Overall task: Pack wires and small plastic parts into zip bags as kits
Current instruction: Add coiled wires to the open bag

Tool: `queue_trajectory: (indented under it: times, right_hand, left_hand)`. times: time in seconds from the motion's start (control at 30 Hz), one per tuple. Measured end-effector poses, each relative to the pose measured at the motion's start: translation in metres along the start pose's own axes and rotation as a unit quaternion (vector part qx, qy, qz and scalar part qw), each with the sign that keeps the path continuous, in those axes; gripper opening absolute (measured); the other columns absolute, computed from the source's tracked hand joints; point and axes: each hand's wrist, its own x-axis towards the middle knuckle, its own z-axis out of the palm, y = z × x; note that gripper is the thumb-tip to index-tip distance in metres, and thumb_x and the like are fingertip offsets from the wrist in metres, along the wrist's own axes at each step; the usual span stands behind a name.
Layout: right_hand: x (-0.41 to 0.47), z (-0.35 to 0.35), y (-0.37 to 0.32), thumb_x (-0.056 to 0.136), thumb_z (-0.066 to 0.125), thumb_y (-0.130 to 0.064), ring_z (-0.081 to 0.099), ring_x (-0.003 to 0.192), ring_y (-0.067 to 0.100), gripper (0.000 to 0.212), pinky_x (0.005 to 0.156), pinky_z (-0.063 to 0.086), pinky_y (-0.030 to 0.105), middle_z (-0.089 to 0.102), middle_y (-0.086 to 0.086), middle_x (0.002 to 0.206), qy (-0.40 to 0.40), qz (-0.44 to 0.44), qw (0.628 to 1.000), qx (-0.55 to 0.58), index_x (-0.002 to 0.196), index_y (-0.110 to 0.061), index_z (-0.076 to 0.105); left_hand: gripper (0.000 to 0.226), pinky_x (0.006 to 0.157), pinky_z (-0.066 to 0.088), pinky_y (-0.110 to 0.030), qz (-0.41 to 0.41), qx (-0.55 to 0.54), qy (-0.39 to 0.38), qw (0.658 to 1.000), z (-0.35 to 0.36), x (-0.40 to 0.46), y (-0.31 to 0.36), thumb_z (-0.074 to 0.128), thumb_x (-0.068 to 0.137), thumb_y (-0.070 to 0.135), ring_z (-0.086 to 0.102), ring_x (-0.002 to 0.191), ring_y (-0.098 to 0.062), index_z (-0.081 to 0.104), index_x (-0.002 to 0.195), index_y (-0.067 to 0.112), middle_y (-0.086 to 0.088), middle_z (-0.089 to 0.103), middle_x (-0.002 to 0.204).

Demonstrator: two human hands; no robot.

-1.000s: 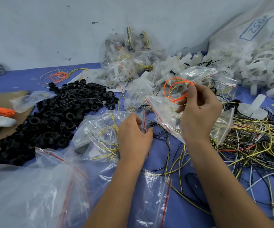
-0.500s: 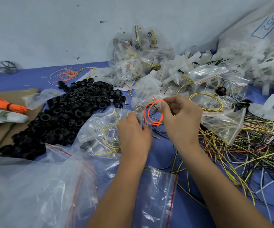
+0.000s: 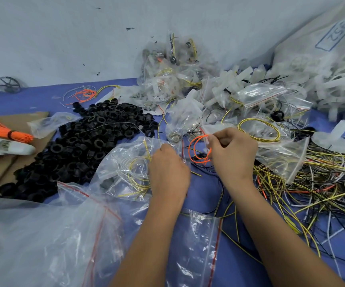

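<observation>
- Pinching the orange wire loop [image 3: 199, 150] near its top, the right hand [image 3: 232, 151] has its fingers and thumb curled tight on the wire.
- Below and to the left of that grip, the loop hangs as a coil, taller than it is wide, with its loose ends poking out low on the right side.
- Left of the grip, the left hand [image 3: 168, 172] is seen from the back, fingers curled down at the edge of a clear zip bag [image 3: 126, 166]; I cannot tell if it is really holding the bag.
- That bag lies on the blue counter [image 3: 204, 193] with yellow and white wires inside it.
- Far left of the grip sits a big pile of black rings [image 3: 84, 141].
- Right of the grip lies a messy heap of yellow, black and white wires [image 3: 312, 183].
- Up past the grip are filled bags [image 3: 173, 79] and white plastic parts [image 3: 235, 79], stacked by the wall.
- Close to the person lies a flat bag with a red strip [image 3: 198, 245], between the two arms.
</observation>
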Motion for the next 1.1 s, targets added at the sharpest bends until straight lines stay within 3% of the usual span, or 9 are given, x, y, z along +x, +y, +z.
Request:
queue_trajectory:
  times: [0.1, 0.27, 0.57, 0.73, 0.8, 0.9, 1.1]
  right_hand:
    - [0.004, -0.003, 0.006, 0.087, 0.072, -0.029, 0.069, 0.059, 0.013, 0.016, 0.068, 0.058, 0.039, 0.071, -0.005, 0.066, 0.018, 0.007, 1.0, -0.016, 0.076, -0.018, 0.071]
    - [0.009, -0.005, 0.013, 0.088, 0.071, -0.03, 0.071, 0.062, 0.022, 0.015, 0.066, 0.06, 0.047, 0.071, -0.001, 0.07, 0.015, 0.041, 0.999, 0.017, 0.08, -0.017, 0.072]
    - [0.002, -0.004, -0.002, 0.087, 0.074, -0.022, 0.071, 0.055, 0.018, 0.014, 0.056, 0.059, 0.043, 0.072, -0.001, 0.064, -0.016, 0.059, 0.99, 0.13, 0.075, -0.018, 0.072]
    - [-0.009, 0.003, -0.022, 0.097, 0.064, -0.006, 0.062, 0.052, 0.019, 0.011, 0.045, 0.049, 0.025, 0.073, 0.013, 0.073, -0.1, 0.116, 0.915, 0.374, 0.087, -0.002, 0.065]
    - [-0.012, 0.005, -0.027, 0.099, 0.06, -0.006, 0.06, 0.053, 0.017, 0.011, 0.047, 0.048, 0.023, 0.072, 0.015, 0.075, -0.135, 0.135, 0.882, 0.431, 0.092, 0.001, 0.064]
    - [-0.011, 0.006, -0.028, 0.1, 0.058, -0.005, 0.058, 0.053, 0.014, 0.011, 0.047, 0.047, 0.02, 0.071, 0.015, 0.076, -0.138, 0.169, 0.862, 0.457, 0.096, 0.003, 0.063]
    - [-0.005, 0.007, -0.011, 0.096, 0.065, -0.004, 0.063, 0.045, 0.018, 0.011, 0.045, 0.052, 0.025, 0.07, 0.011, 0.064, -0.052, 0.195, 0.918, 0.343, 0.092, 0.006, 0.063]
  left_hand:
    - [0.02, 0.083, 0.045, -0.046, 0.013, -0.024, 0.018, 0.999, -0.002, -0.004, 0.002, 0.06, 0.095, 0.022, 0.06, 0.101, -0.037, 0.058, 0.104, 0.004, -0.015, 0.066, 0.105]
    - [0.038, 0.069, 0.037, -0.037, 0.023, 0.093, 0.019, 0.995, -0.005, -0.01, 0.006, 0.066, 0.088, 0.051, 0.064, 0.096, -0.034, 0.056, 0.104, 0.018, -0.005, 0.063, 0.104]
    - [0.018, 0.067, 0.039, -0.035, 0.038, 0.122, -0.03, 0.991, -0.003, -0.013, 0.01, 0.06, 0.087, 0.038, 0.066, 0.092, -0.034, 0.061, 0.092, 0.02, -0.007, 0.067, 0.097]
    - [0.02, 0.065, 0.039, -0.035, 0.053, 0.12, -0.027, 0.991, 0.0, -0.014, 0.009, 0.057, 0.09, 0.032, 0.067, 0.089, -0.038, 0.06, 0.08, 0.015, -0.012, 0.067, 0.091]
    - [0.024, 0.065, 0.042, -0.038, 0.051, 0.092, -0.023, 0.994, 0.001, -0.012, 0.006, 0.055, 0.092, 0.03, 0.065, 0.086, -0.039, 0.061, 0.077, 0.013, -0.014, 0.065, 0.085]
    - [0.028, 0.061, 0.033, -0.037, 0.025, -0.013, -0.02, 0.999, 0.002, -0.004, 0.004, 0.055, 0.095, 0.027, 0.06, 0.078, -0.038, 0.058, 0.071, 0.011, -0.011, 0.061, 0.073]
    - [0.017, 0.068, 0.035, -0.034, -0.101, -0.225, 0.034, 0.968, 0.003, 0.002, 0.005, 0.055, 0.095, 0.014, 0.054, 0.076, -0.024, 0.061, 0.079, 0.013, 0.005, 0.058, 0.071]
